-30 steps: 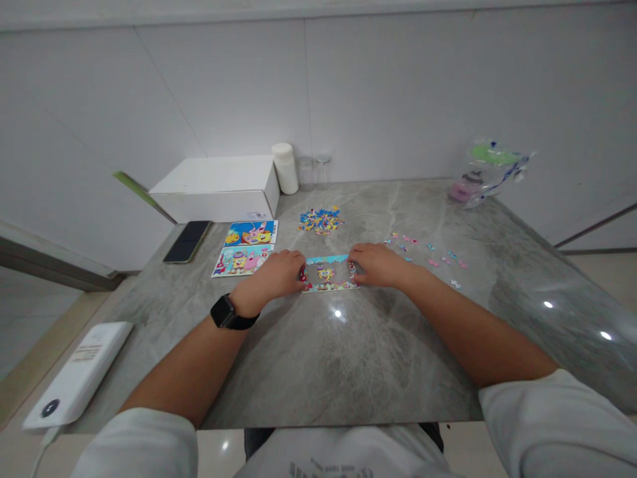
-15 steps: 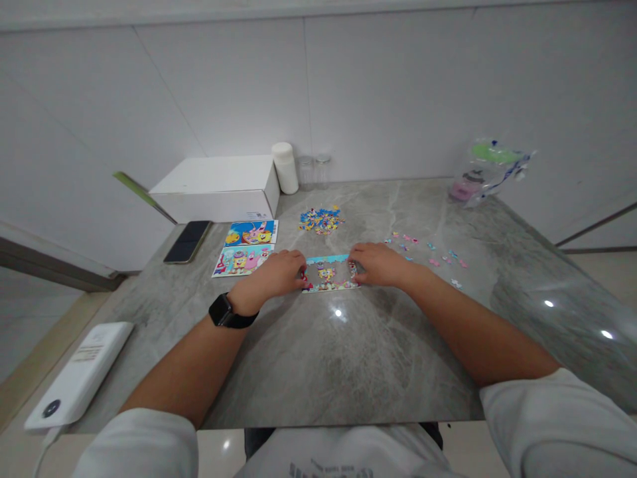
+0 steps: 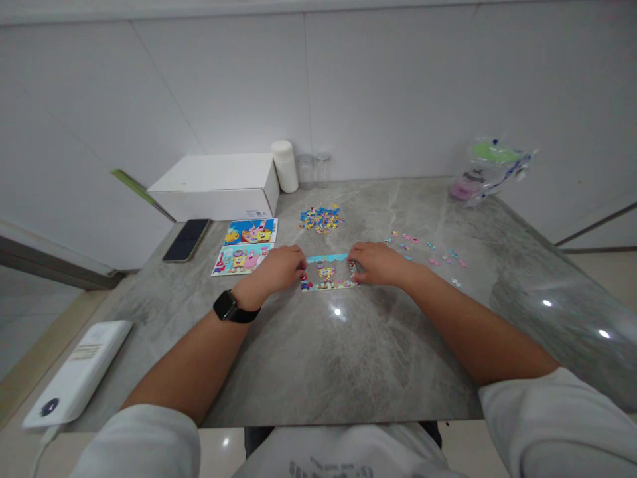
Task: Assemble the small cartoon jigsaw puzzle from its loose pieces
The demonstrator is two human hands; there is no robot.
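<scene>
A small, partly assembled cartoon jigsaw puzzle (image 3: 328, 273) lies flat on the grey marble table (image 3: 348, 358). My left hand (image 3: 277, 268), with a black watch on its wrist, rests at the puzzle's left edge with curled fingers touching it. At the right edge sits my right hand (image 3: 378, 263), fingers bent down onto the border. A heap of loose blue and yellow pieces (image 3: 321, 218) lies behind the puzzle. Scattered pink and blue pieces (image 3: 428, 251) lie to the right of my right hand.
Two cartoon picture cards (image 3: 245, 246) lie left of my left hand, beside a black phone (image 3: 187, 239). A white box (image 3: 219, 186), a white bottle (image 3: 285, 166) and two small jars stand at the back. A plastic bag (image 3: 485, 169) sits far right, a white device (image 3: 74, 372) near left.
My left hand has lifted a little at the puzzle's left edge; otherwise both hands and the puzzle stay in place.
</scene>
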